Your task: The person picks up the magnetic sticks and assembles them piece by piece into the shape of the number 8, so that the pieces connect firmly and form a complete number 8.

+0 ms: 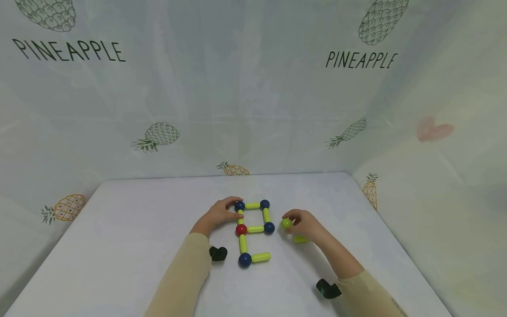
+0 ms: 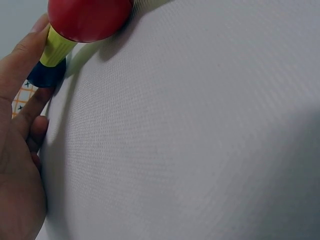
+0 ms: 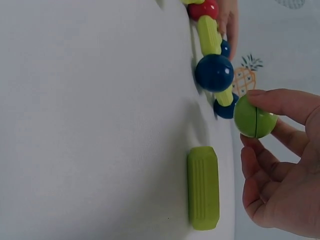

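A flat figure of yellow-green rods and balls lies on the white table, a square with a red ball (image 1: 241,229) at its near left corner and blue balls at the others. My left hand (image 1: 218,213) holds its far left corner, fingers at the blue ball (image 1: 239,205) and thumb against the rod (image 2: 57,47) beside it. From the red ball another rod (image 1: 243,244) runs toward me to a blue ball (image 1: 245,259), where a rod (image 1: 261,257) points right. Between thumb and fingers, my right hand (image 1: 306,225) pinches a green ball (image 3: 247,117) above the table, right of the figure.
Under the right hand lies a loose yellow-green rod (image 3: 204,189). Dark wrist-worn pieces show by the left sleeve (image 1: 218,253) and the right sleeve (image 1: 328,289). A pineapple-print cloth (image 1: 253,88) hangs behind the table and along its sides.
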{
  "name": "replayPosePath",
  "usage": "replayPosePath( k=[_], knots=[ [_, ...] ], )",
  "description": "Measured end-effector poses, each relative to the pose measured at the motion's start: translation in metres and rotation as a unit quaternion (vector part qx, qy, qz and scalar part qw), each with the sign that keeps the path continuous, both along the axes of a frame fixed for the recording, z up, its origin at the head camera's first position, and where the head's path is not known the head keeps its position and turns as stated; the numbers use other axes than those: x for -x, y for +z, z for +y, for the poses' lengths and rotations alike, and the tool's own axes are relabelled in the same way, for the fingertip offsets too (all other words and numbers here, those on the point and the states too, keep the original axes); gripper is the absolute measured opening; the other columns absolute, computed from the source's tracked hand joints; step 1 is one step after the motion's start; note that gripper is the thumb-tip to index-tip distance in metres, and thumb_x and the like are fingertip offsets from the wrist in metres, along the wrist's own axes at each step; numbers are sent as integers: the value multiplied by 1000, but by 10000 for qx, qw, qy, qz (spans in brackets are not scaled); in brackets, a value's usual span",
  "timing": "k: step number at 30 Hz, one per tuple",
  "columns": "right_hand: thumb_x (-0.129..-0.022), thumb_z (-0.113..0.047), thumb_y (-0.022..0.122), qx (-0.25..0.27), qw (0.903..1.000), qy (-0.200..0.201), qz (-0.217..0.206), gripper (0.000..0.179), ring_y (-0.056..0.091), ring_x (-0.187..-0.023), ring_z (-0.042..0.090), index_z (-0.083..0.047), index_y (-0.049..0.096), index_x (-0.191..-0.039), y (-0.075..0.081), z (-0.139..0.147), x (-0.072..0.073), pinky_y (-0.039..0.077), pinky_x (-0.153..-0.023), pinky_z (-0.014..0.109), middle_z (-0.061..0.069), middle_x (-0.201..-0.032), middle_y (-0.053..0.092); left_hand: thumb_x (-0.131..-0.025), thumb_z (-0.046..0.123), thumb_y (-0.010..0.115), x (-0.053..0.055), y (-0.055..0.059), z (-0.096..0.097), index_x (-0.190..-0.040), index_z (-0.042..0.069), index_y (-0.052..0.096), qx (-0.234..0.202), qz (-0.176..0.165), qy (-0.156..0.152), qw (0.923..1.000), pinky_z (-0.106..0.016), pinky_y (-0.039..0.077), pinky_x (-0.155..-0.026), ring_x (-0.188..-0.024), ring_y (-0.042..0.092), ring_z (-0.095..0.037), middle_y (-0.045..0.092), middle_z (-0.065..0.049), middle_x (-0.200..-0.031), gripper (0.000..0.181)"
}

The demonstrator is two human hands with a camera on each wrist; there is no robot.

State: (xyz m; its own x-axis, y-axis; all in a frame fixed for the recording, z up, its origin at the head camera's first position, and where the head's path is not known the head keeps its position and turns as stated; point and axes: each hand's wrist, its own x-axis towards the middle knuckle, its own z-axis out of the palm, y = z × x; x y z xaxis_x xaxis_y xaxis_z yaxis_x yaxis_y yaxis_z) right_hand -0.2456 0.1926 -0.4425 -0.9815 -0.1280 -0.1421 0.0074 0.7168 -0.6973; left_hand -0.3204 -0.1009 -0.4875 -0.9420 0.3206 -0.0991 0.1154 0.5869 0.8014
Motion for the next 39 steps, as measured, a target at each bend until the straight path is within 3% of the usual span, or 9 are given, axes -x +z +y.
replayPosePath(
  k=[22, 30, 39],
  knots=[
    [-73, 0, 81, 473, 9982, 361, -115, 38, 54, -91, 20, -7, 69, -109, 3, -4, -30, 49, -71, 33, -1, -98, 63, -80, 29, 82, -2, -2, 0, -134, 25, 58, 92, -55, 65, 9999, -50, 35, -107, -131, 44, -36, 53, -9, -138, 60],
    [-73, 0, 81, 470, 9977, 449, -172, 38, 55, -90, 19, -7, 69, -108, -3, -4, -37, 50, -73, 34, -2, -97, 63, -79, 30, 82, 1, -3, 1, -133, 25, 59, 83, 78, 56, 9999, -51, 36, -105, -127, 47, -34, 56, -8, -135, 59],
    [-74, 0, 81, 533, 9962, 661, -184, 38, 54, -88, 19, -8, 69, -109, -8, -7, -42, 49, -73, 32, -2, -95, 62, -79, 33, 82, 2, -3, 1, -134, 27, 58, 172, -25, 88, 9998, -52, 36, -104, -128, 45, -34, 54, -7, -138, 60]
  ],
)
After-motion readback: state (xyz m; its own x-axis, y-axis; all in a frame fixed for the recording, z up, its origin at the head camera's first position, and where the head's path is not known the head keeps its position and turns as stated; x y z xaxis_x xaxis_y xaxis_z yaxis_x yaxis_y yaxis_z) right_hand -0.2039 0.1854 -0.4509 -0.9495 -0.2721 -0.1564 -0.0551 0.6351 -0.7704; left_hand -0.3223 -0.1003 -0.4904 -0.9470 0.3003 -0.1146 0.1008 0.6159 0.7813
